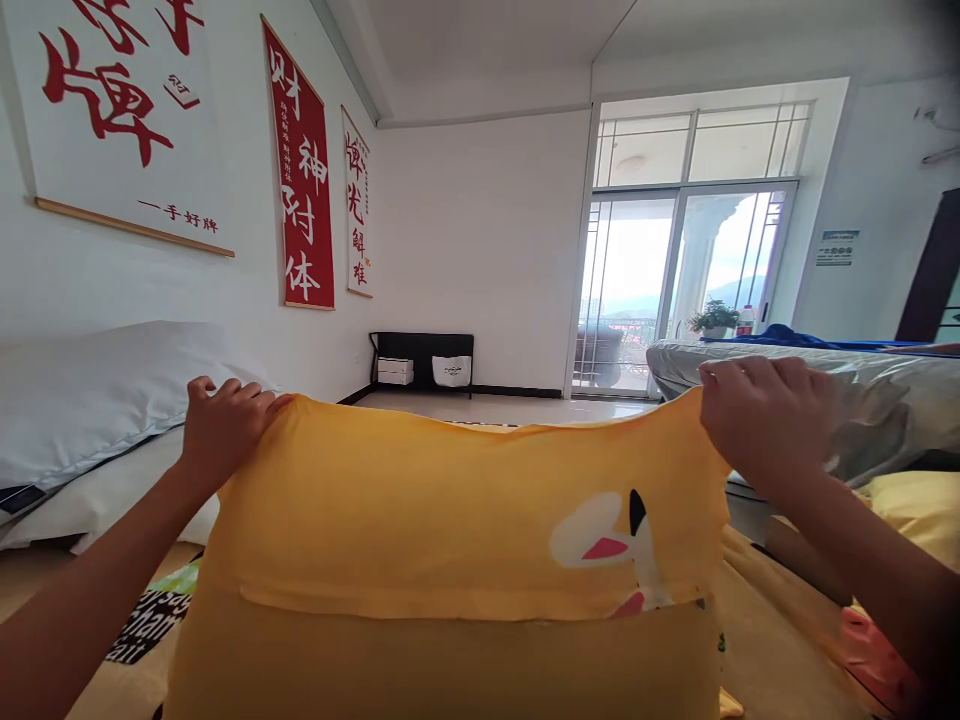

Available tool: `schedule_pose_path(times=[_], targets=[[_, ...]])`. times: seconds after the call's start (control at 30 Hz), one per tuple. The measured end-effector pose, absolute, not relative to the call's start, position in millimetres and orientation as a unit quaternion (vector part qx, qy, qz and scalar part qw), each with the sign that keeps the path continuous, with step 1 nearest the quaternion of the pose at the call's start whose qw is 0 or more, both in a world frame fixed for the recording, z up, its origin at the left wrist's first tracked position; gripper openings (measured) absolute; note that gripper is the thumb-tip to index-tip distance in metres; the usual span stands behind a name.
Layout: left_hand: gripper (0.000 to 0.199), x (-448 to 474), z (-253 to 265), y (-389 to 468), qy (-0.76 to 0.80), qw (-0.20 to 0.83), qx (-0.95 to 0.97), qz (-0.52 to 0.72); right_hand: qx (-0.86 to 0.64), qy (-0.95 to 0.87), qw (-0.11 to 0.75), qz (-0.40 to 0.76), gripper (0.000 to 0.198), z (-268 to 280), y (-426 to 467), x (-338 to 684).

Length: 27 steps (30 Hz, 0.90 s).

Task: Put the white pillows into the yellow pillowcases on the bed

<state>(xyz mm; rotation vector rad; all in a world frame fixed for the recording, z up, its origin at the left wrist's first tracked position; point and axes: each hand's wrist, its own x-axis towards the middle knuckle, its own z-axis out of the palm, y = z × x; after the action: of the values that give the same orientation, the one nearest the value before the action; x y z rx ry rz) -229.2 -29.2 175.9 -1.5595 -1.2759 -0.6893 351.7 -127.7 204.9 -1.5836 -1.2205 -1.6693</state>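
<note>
A yellow pillowcase (420, 510) with a white, pink and black print near its right side is held up in front of me. A hem or flap edge runs across its middle. My left hand (225, 425) is closed around its upper left corner. At the upper right corner, my right hand (769, 420) grips the cloth with its fingers curled over. The top edge sags slightly between my hands. Whether a pillow is inside, I cannot tell.
White pillows (120, 400) lie at the left. Beneath is a tan printed cover (780, 610), with yellow cloth (915, 510) at the right. A plastic-wrapped mattress (885, 400) stands behind my right hand. A black rack (421, 355) is by the far wall, near a sliding glass door (686, 285).
</note>
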Motion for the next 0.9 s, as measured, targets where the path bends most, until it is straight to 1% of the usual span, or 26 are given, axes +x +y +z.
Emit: schedule_pose_path(times=[0.07, 0.1, 0.13, 0.2, 0.23, 0.27, 0.33, 0.43, 0.53, 0.6, 0.67, 0.77, 0.83, 0.9], targets=[[0.052, -209, 166, -14, -0.553, 0.429, -0.643, -0.31, -0.543, -0.503, 0.327, -0.588, 0.036, 190, -111, 319], [0.05, -199, 160, -6, -0.573, 0.397, -0.639, -0.324, -0.526, -0.557, 0.343, -0.544, 0.036, 176, -100, 299], [0.048, -190, 152, 3, -0.594, 0.37, -0.63, -0.337, -0.518, -0.622, 0.341, -0.477, 0.039, 159, -87, 278], [0.046, -181, 136, 18, -0.632, 0.33, -0.605, -0.353, -0.542, -0.713, 0.311, -0.319, 0.046, 116, -61, 240], [0.046, -181, 127, 25, -0.647, 0.316, -0.596, -0.355, -0.56, -0.739, 0.282, -0.248, 0.048, 92, -48, 224], [0.045, -183, 119, 30, -0.659, 0.302, -0.594, -0.349, -0.583, -0.749, 0.253, -0.189, 0.051, 69, -35, 212], [0.046, -193, 105, 39, -0.677, 0.277, -0.602, -0.32, -0.642, -0.73, 0.222, -0.076, 0.053, 27, -12, 197], [0.044, -199, 91, 51, -0.698, 0.249, -0.607, -0.288, -0.666, -0.716, 0.208, -0.035, 0.051, -12, 17, 189], [0.039, -179, 71, 63, -0.678, 0.209, -0.642, -0.289, -0.668, -0.717, 0.199, -0.018, 0.046, -26, 39, 191], [0.044, -159, 48, 72, -0.649, 0.149, -0.694, -0.274, -0.669, -0.719, 0.19, -0.002, 0.044, -29, 52, 196], [0.05, -144, 18, 79, -0.642, 0.054, -0.73, -0.228, -0.674, -0.715, 0.183, 0.014, 0.044, -30, 63, 206], [0.054, -141, -21, 85, -0.657, -0.076, -0.729, -0.177, -0.696, -0.695, 0.177, 0.029, 0.044, -30, 72, 227], [0.055, -147, -32, 86, -0.658, -0.109, -0.723, -0.179, -0.719, -0.672, 0.176, 0.033, 0.043, -29, 73, 242], [0.057, -155, -33, 84, -0.654, -0.114, -0.724, -0.184, -0.745, -0.64, 0.184, 0.038, 0.043, -29, 71, 257]])
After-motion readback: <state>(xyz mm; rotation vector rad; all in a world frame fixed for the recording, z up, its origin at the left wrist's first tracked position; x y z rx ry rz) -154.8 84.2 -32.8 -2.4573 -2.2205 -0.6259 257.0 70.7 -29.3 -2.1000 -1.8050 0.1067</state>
